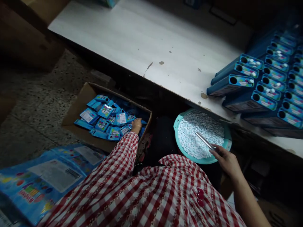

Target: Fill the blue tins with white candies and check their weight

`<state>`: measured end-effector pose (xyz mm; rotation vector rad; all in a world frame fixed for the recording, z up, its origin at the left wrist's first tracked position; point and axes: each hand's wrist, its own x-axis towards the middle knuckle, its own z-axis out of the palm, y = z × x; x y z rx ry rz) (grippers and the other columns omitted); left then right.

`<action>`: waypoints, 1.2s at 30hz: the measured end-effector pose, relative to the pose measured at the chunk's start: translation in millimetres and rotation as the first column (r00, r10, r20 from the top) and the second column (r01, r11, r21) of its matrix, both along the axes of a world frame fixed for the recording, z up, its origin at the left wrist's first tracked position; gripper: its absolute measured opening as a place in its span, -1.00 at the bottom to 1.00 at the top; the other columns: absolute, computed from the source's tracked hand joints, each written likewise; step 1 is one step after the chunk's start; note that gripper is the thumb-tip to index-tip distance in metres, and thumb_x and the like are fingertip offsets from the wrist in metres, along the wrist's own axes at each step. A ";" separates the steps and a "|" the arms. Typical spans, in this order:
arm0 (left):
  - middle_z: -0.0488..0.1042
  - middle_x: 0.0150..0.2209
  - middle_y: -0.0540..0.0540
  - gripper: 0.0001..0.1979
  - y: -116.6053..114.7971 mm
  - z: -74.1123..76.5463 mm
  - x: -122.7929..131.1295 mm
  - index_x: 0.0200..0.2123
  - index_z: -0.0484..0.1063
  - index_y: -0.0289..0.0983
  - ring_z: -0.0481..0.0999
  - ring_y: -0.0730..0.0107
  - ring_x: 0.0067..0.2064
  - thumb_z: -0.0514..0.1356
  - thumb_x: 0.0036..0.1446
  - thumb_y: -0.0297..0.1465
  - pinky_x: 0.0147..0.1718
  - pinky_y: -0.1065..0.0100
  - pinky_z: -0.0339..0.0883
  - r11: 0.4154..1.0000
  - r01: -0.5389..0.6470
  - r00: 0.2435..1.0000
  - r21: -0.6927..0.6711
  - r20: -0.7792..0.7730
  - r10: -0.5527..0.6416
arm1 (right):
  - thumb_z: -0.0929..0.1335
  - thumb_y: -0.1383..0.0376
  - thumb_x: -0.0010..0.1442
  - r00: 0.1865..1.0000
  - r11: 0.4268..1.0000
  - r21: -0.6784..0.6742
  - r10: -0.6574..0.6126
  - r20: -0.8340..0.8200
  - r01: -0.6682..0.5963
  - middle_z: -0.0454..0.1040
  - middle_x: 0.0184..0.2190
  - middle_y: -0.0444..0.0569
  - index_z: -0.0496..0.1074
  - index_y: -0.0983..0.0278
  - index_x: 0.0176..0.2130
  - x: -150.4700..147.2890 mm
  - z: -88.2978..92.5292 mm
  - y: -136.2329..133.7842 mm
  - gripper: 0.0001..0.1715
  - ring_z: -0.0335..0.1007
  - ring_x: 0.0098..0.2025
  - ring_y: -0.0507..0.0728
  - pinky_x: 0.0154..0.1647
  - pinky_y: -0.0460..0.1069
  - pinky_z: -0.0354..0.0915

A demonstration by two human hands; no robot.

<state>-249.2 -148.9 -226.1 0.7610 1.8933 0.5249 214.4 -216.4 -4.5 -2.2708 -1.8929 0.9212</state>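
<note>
My left hand [136, 125] reaches into an open cardboard box [81, 102] at its right end. The fingers touch small blue printed packets [102, 124] heaped inside, but they are too small and dark to show whether one is gripped. In my right hand [227, 161] a slim silver metal scoop [204, 139] is held by its near end. Its far tip rests over small white pellets [189, 134], which fill a turquoise basin [176, 126]. My right fingers wrap round the handle at the basin's right rim.
A white worktop [132, 34] with chipped paint runs across the top. On its right stand rows of upright blue boxes [241, 81] with dark round holes. Large blue printed bags [54, 176] lie at lower left. A big brown carton [28, 37] stands at upper left on the speckled floor [44, 104].
</note>
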 end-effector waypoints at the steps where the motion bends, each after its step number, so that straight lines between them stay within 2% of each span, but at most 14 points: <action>1: 0.40 -0.01 -0.31 -0.67 -1.1 4.1 -3.6 -0.22 0.42 -0.34 0.18 -0.05 0.19 0.31 -0.14 -0.48 0.12 0.00 0.03 0.999 -0.034 0.999 0.013 0.029 0.033 | 0.30 -0.11 0.01 1.000 1.000 0.000 -0.003 -0.005 0.003 0.56 -0.25 0.01 0.48 0.26 -0.10 1.0 -0.1 -0.6 -0.37 0.46 -0.32 0.15 -0.30 -0.01 0.33; 6: 0.48 -0.13 -0.17 -0.62 -12.6 57.5 -38.8 -0.04 0.31 -0.28 0.47 0.24 -0.09 0.17 0.07 -0.26 -0.06 0.15 0.30 0.977 -0.175 0.954 0.119 0.267 0.138 | 0.29 -0.14 -0.01 0.999 1.000 0.019 0.023 -0.045 -0.023 0.55 -0.32 0.02 0.49 0.27 -0.15 8.0 -15.0 -1.4 -0.35 0.45 -0.35 0.15 -0.33 -0.01 0.33; 10: 0.50 -0.17 -0.11 -0.56 -27.9 115.0 -30.1 -0.04 0.33 -0.22 0.50 0.27 -0.14 0.23 -0.02 -0.25 -0.05 0.16 0.31 0.946 -0.264 0.727 0.187 0.683 0.068 | 0.26 -0.11 0.04 0.994 0.996 0.066 0.072 -0.079 -0.067 0.55 -0.31 0.03 0.49 0.29 -0.13 6.7 -30.7 -0.5 -0.37 0.45 -0.36 0.15 -0.32 -0.01 0.33; 12: 0.51 -0.17 -0.12 -0.51 -36.5 136.7 -4.9 -0.05 0.37 -0.23 0.50 0.21 -0.13 0.29 -0.09 -0.26 -0.05 0.15 0.31 0.975 -0.118 0.633 0.188 0.771 -0.072 | 0.26 -0.06 0.08 0.993 0.992 0.071 0.108 -0.048 -0.104 0.55 -0.29 0.04 0.47 0.29 -0.10 7.1 -31.1 -0.2 -0.41 0.46 -0.32 0.16 -0.28 0.00 0.33; 14: 0.51 -0.14 -0.14 -0.49 -45.7 153.1 25.9 -0.03 0.38 -0.25 0.49 0.17 -0.11 0.29 -0.10 -0.25 -0.07 0.16 0.32 0.957 0.188 0.597 0.222 0.748 -0.291 | 0.25 0.01 0.11 0.989 0.989 0.048 0.138 0.058 -0.141 0.55 -0.27 0.03 0.46 0.27 -0.06 11.3 -26.0 -1.3 -0.47 0.46 -0.28 0.18 -0.27 0.00 0.31; 15: 0.50 -0.11 -0.15 -0.50 -50.4 160.0 40.6 -0.02 0.39 -0.26 0.49 0.17 -0.09 0.26 -0.06 -0.22 -0.06 0.16 0.31 0.898 0.359 0.575 0.255 0.698 -0.427 | 0.25 0.04 0.13 0.980 0.987 0.025 0.151 0.130 -0.156 0.55 -0.24 0.03 0.45 0.24 -0.04 15.1 -22.0 -2.6 -0.50 0.47 -0.26 0.19 -0.28 0.00 0.31; 17: 0.46 -0.03 -0.15 -0.52 -59.8 172.3 65.1 0.01 0.38 -0.25 0.44 0.17 -0.02 0.17 0.04 -0.16 0.01 0.16 0.26 0.702 0.635 0.516 0.322 0.500 -0.696 | 0.24 0.10 0.17 0.946 0.982 -0.031 0.188 0.265 -0.186 0.54 -0.17 0.03 0.42 0.20 -0.01 24.7 -12.7 -6.6 -0.55 0.46 -0.21 0.21 -0.30 0.00 0.29; 19: 0.36 0.10 -0.17 -0.46 -68.3 183.3 81.7 0.09 0.32 -0.24 0.31 0.12 0.11 0.10 0.10 -0.10 0.12 0.13 0.14 0.492 0.799 0.451 0.345 0.197 -0.871 | 0.23 0.16 0.20 0.910 0.970 -0.069 0.244 0.336 -0.235 0.51 -0.11 0.02 0.40 0.18 0.01 34.4 -4.4 -11.6 -0.59 0.45 -0.16 0.20 -0.30 -0.02 0.27; 22: 0.13 0.24 -0.28 -0.15 -77.3 195.7 98.1 0.23 0.09 -0.28 0.08 -0.03 0.25 0.20 -0.06 0.01 0.19 0.03 -0.01 0.276 0.919 0.324 0.282 -0.137 -0.936 | 0.23 0.23 0.21 0.865 0.945 -0.086 0.323 0.384 -0.314 0.50 -0.11 0.03 0.38 0.18 0.00 39.9 -0.4 -16.5 -0.63 0.44 -0.15 0.17 -0.28 -0.04 0.24; 24: 0.09 0.25 -0.34 -0.05 -79.4 199.6 106.9 0.26 0.00 -0.32 0.09 -0.05 0.24 0.23 -0.11 0.01 0.17 0.00 0.01 0.218 0.946 0.269 0.240 -0.204 -0.941 | 0.24 0.25 0.20 0.846 0.937 -0.082 0.342 0.409 -0.339 0.50 -0.16 0.06 0.39 0.21 -0.03 32.3 -6.8 -14.8 -0.66 0.43 -0.17 0.17 -0.25 -0.03 0.23; 28: 0.28 0.13 -0.32 -0.19 -74.9 197.7 115.5 0.19 0.15 -0.31 0.28 0.00 0.13 0.26 -0.10 -0.12 0.12 0.01 0.11 0.318 0.924 0.367 0.214 -0.255 -0.895 | 0.25 0.28 0.19 0.933 0.967 -0.059 0.256 0.252 -0.250 0.49 -0.13 0.09 0.40 0.25 -0.06 -7.0 -37.7 2.7 -0.69 0.40 -0.12 0.19 -0.15 -0.01 0.20; 30: 0.35 0.09 -0.26 -0.24 -70.6 195.6 113.9 0.15 0.21 -0.28 0.35 0.05 0.08 0.29 -0.14 -0.16 0.10 0.04 0.16 0.442 0.852 0.500 0.280 -0.186 -0.846 | 0.24 0.30 0.21 0.957 0.977 -0.038 0.211 0.200 -0.208 0.48 -0.08 0.08 0.38 0.24 -0.03 -26.8 -53.9 13.8 -0.67 0.39 -0.08 0.19 -0.12 0.00 0.19; 33: 0.44 -0.01 -0.22 -0.34 -62.0 193.8 112.6 0.08 0.27 -0.30 0.44 0.10 -0.01 0.27 -0.10 -0.17 0.04 0.07 0.25 0.725 0.573 0.747 0.381 0.122 -0.654 | 0.24 0.26 0.22 0.973 0.983 0.000 0.181 0.144 -0.183 0.46 -0.04 0.02 0.33 0.22 0.03 -41.9 -69.7 23.9 -0.63 0.37 -0.05 0.16 -0.10 -0.03 0.20; 36: 0.48 -0.06 -0.24 -0.36 -47.9 192.0 121.0 0.01 0.33 -0.33 0.47 0.06 -0.04 0.31 -0.15 -0.17 -0.02 0.06 0.32 0.886 0.267 0.827 0.380 0.382 -0.413 | 0.27 0.24 0.20 0.989 0.989 0.036 0.142 -0.045 -0.140 0.48 -0.09 -0.03 0.32 0.22 0.03 -42.4 -74.0 25.1 -0.61 0.38 -0.09 0.11 -0.14 -0.06 0.23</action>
